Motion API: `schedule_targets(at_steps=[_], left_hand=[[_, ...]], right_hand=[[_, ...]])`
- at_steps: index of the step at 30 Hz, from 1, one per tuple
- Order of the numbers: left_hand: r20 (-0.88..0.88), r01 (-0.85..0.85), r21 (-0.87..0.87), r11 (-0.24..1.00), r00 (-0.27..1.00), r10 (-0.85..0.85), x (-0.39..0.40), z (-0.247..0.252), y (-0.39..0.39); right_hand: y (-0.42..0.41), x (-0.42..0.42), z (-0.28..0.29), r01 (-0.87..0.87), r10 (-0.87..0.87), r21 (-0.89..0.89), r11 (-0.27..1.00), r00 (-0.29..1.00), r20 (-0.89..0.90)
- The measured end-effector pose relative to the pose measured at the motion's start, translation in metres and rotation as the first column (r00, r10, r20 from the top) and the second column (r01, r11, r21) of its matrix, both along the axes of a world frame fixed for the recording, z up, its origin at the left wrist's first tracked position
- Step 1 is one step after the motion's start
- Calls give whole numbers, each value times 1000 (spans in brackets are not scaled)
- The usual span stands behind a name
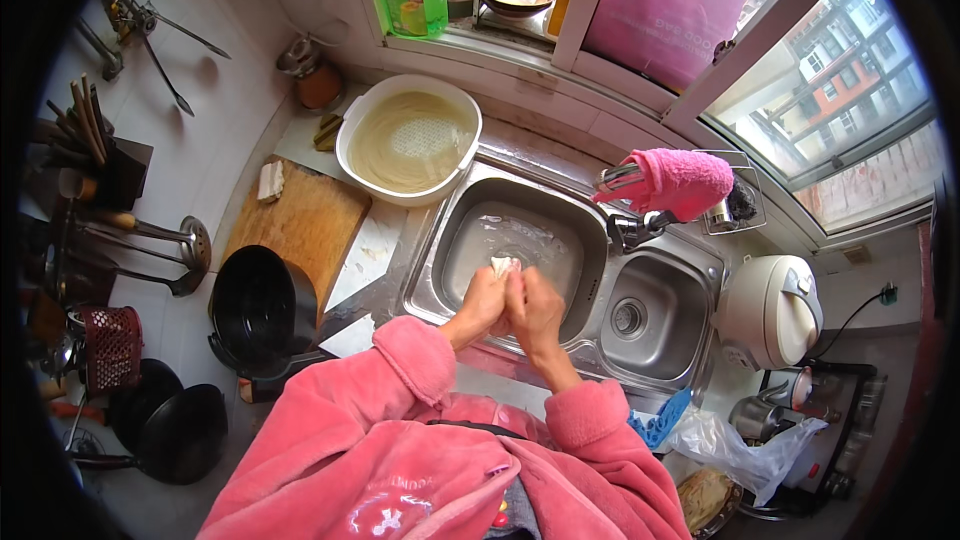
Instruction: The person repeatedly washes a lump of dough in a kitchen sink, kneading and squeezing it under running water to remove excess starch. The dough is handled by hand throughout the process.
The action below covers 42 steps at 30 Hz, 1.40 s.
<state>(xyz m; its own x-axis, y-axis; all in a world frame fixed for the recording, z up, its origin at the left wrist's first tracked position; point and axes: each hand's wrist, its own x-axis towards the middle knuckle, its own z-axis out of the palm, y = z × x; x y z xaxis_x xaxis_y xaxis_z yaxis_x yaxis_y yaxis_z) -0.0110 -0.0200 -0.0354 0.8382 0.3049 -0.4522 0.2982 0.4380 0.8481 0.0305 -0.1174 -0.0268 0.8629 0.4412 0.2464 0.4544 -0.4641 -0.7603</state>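
Observation:
My left hand (481, 301) and my right hand (537, 309) are pressed together above the near side of the larger steel sink basin (589, 270). Between them they squeeze a small white wad (502, 265), which looks like wet cloth. Only its tip shows past my fingers; the rest is hidden. Below my hands, shallow rippling water (517, 229) covers the basin's bottom. A faucet (626, 231) stands at the divider to the right, with a pink towel (686, 178) draped over its upper part.
A white plastic tub (476, 109) of cloudy water stands behind the sink's left corner. Left are a wooden cutting board (300, 217), a white block (271, 181) and a black pot (262, 307). To the right are a small basin (660, 315) and a rice cooker (765, 311).

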Motion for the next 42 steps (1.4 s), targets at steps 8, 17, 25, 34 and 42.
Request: schedule_targets(at_steps=[8, 17, 25, 34, 42], left_hand=[[14, -45, -127, 991, 999, 47, 5, -15, 0], [8, 12, -346, 938, 1000, -10, 11, -11, 18], [83, 298, -428, 854, 953, -291, -1, 3, 19], [75, 39, -227, 973, 997, -23, 4, -17, 13], [61, -70, -98, 993, 995, 77, 14, -17, 12]], right_hand=[[7, 17, -8, 13, -13, 11, 1000, 999, -48], [-9, 29, -22, 125, 127, 313, 941, 730, -672], [-16, 33, -42, 558, -80, 477, 679, 702, -707], [-16, -7, -2, -2, 4, 42, 999, 999, -46], [3, -3, -7, 30, -29, 24, 999, 998, -48]])
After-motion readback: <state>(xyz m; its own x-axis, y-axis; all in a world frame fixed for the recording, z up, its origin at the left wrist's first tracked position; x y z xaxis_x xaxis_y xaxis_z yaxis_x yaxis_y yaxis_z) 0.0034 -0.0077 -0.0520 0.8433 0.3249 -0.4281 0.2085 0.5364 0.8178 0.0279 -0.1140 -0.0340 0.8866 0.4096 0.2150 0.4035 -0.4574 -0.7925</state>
